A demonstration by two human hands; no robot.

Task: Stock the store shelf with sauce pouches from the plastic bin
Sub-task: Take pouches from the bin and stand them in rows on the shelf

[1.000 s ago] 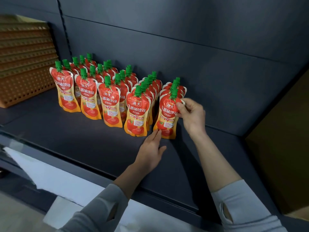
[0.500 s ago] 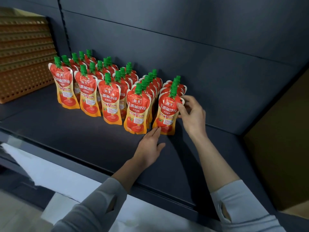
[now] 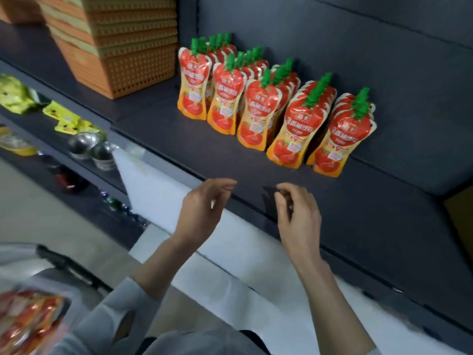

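- Nearest, at the lower left corner, the plastic bin [image 3: 15, 285] shows as a blur with red pouches in the bin [image 3: 28, 321] left to stock.
- Above the shelf's front edge, the left hand [image 3: 202, 211] and right hand [image 3: 299, 216] hover with fingers loosely curled, gripping nothing.
- Farther back on the dark shelf [image 3: 210, 155], five rows of sauce pouches [image 3: 289, 134] stand upright.
- Judging by this, it is the gap between placements; the next move calls for reaching down-left to the bin for more.
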